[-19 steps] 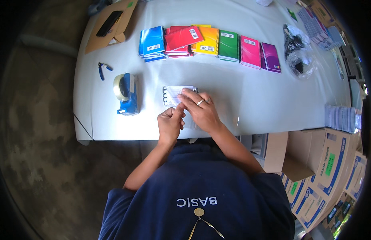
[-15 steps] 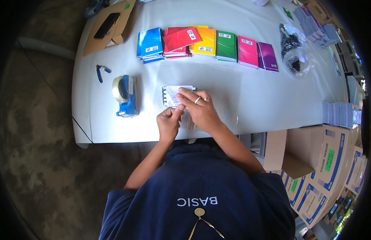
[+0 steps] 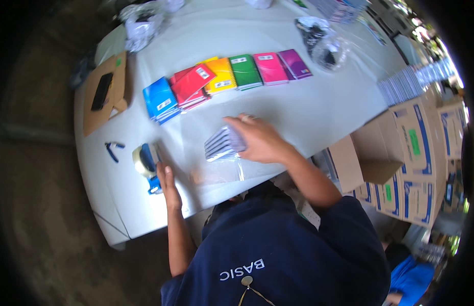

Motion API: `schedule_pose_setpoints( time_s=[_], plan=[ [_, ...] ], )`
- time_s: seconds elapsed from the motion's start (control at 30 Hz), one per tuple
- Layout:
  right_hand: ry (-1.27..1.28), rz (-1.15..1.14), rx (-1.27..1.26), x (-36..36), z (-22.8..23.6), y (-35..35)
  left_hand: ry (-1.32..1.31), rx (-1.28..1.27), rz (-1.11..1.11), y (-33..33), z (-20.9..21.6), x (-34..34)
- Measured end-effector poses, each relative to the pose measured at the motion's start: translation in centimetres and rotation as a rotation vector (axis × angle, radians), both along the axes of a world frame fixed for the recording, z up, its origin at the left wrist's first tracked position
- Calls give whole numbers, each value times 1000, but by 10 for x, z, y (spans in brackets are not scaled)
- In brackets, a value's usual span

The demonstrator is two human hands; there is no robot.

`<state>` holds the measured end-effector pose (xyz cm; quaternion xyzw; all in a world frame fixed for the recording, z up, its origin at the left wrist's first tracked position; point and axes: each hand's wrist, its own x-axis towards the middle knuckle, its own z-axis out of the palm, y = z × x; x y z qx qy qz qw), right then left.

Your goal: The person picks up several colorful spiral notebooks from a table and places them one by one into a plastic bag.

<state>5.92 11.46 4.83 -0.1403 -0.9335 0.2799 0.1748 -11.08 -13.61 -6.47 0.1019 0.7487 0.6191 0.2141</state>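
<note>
On the white-covered table (image 3: 298,109), a flat brown cardboard piece (image 3: 120,76) is lying at the left with a black phone (image 3: 102,92) resting on it, and small blue-handled cutters (image 3: 113,151) are sitting nearer. Next, a blue plastic tape dispenser (image 3: 151,150) is holding a roll of clear tape. The left hand (image 3: 169,187) is staying open and pointing its fingers at the dispenser's right side, seeming to touch it without closing around it. Farther back, a row of bright spiral notebooks (image 3: 241,66) is running from blue to purple. In front of them, near the middle, a small pale notebook stack with black coils (image 3: 218,145) is lying with shiny clear plastic around it, its coils facing left. It is looking light and stiff, but the plastic is probably being slippery, so squeezing its two coil-free sides seems best. The right hand (image 3: 260,140) is bending over its right end; blur is hiding whether it is gripping.
</note>
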Motion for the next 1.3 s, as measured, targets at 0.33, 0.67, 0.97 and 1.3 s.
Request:
schedule_pose_setpoints(
  time_s=[0.33, 0.67, 0.97, 1.3],
  plan=[
    [-142, -798, 556, 247, -81, 124, 286, -119, -2, 83, 5, -14],
    [53, -795, 337, 189, -67, 195, 953, -86, -825, 356, 37, 80],
    [288, -771, -377, 61, -128, 282, 1279, -261, -852, 421, -16, 74],
    [293, -635, -709, 26, -113, 310, 774, -303, -653, 418, 39, 66]
  ],
)
